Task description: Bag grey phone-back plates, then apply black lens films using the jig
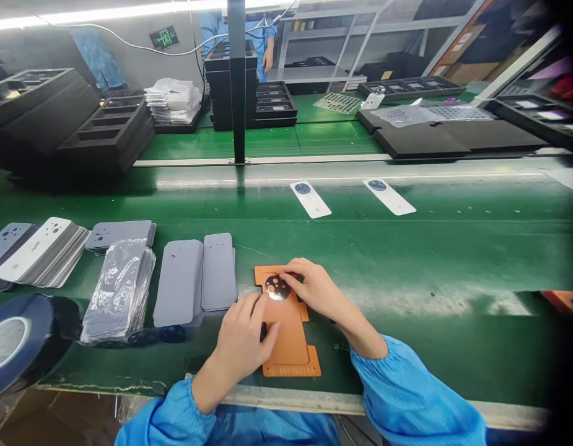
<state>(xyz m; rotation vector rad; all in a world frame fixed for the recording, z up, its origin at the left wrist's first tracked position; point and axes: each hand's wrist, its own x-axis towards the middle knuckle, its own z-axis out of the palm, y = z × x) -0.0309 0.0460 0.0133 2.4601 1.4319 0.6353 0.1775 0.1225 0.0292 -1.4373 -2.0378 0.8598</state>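
An orange fixture plate (pixel 288 341) lies flat on the green bench in front of me. On its upper part sits a glossy round black disc (pixel 277 288) with several round holes. My right hand (pixel 316 288) reaches in from the right, thumb and index finger pinched at the disc's top edge. Its other fingers are curled and partly hidden. At the fixture's left side, my left hand (pixel 242 334) has thumb and fingers apart, the index fingertip by the disc's lower left edge. I see nothing held in it.
To the left are stacked grey phone-shaped sheets (pixel 178 282), a wrapped stack (pixel 116 288), white sheets (pixel 38 251) and a dark tape roll (pixel 28 341). Two white panels (pixel 311 200) lie ahead. Black trays (pixel 107 133) and a post (pixel 238 80) stand beyond; a person (pixel 262 49) is behind.
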